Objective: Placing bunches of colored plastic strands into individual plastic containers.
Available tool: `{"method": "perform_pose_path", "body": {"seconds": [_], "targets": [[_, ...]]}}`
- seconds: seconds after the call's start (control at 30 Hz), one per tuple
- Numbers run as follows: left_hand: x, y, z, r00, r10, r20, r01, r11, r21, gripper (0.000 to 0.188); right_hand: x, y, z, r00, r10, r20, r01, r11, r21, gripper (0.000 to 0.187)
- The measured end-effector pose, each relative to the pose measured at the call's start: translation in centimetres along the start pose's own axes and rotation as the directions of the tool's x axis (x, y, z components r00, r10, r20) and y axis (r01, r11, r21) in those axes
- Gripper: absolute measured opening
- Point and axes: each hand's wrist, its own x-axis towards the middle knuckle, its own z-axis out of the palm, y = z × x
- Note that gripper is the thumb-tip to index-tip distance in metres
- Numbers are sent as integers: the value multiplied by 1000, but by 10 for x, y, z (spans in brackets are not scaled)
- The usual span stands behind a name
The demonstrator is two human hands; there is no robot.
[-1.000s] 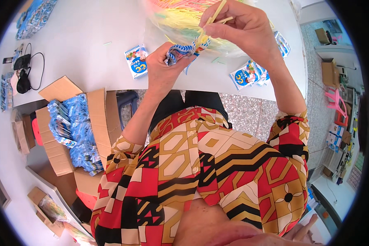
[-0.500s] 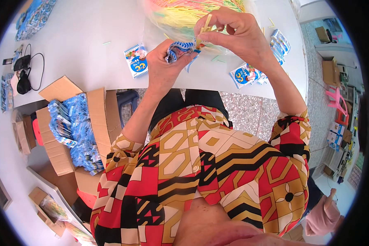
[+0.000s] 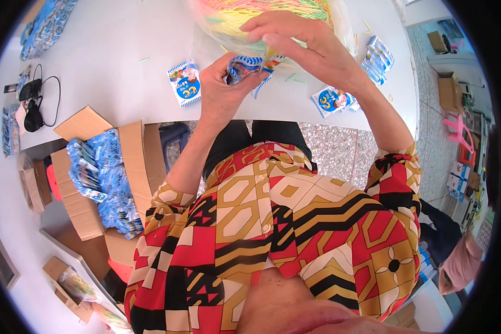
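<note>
A white table (image 3: 122, 78) is spreading across the upper view, its near edge running beneath both forearms from just past 9 o'clock to nearly 3, its right edge bending upward from there beside the floor (image 3: 428, 106). At 12 o'clock a clear bag (image 3: 342, 25) is bulging with coloured sticks (image 3: 261, 14). Just short of it, the left hand (image 3: 222, 89) is closing firmly around a crumpled blue-and-white packet (image 3: 242, 68), holding it above the table, inside the near edge. At 1 o'clock the right hand (image 3: 303, 44) is hovering, loosely open and blurred, fingers spreading apart from the thumb; whether the thumb is touching the yellow piece (image 3: 270, 54) at the packet's side, I cannot tell. A flat packet (image 3: 185, 83) is lying at 11 o'clock, just beside the left hand. Toward 10 the white top is stretching widest, bearing one green stick (image 3: 144, 60). Toward 2 the space is narrowing, a packet strip (image 3: 377, 61) lying near the right edge. At 9 o'clock a carton (image 3: 78, 203) is standing below the near edge, its flaps opening outward.
</note>
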Motion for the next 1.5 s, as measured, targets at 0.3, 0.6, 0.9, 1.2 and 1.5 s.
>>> {"method": "perform_pose_path", "body": {"seconds": [0.3,0.6,0.9,1.2,1.5], "targets": [[0,2,-5,994,-105,-20,100,978,-183,20,10,-14,-12,948,295,-120,-182,811,555,20],[7,2,-2,983,-156,100,176,957,-232,21,-49,36,7,932,354,76,-338,775,534,25],[-6,-5,16,962,-227,151,250,955,-160,23,-94,23,24,880,452,-147,-371,846,382,18],[-20,-56,11,811,-578,89,566,735,-373,16,-178,51,43,614,684,-394,-470,718,514,10],[-11,-63,17,815,-564,129,568,735,-372,19,-203,83,45,426,767,-479,-605,635,480,9]]}}
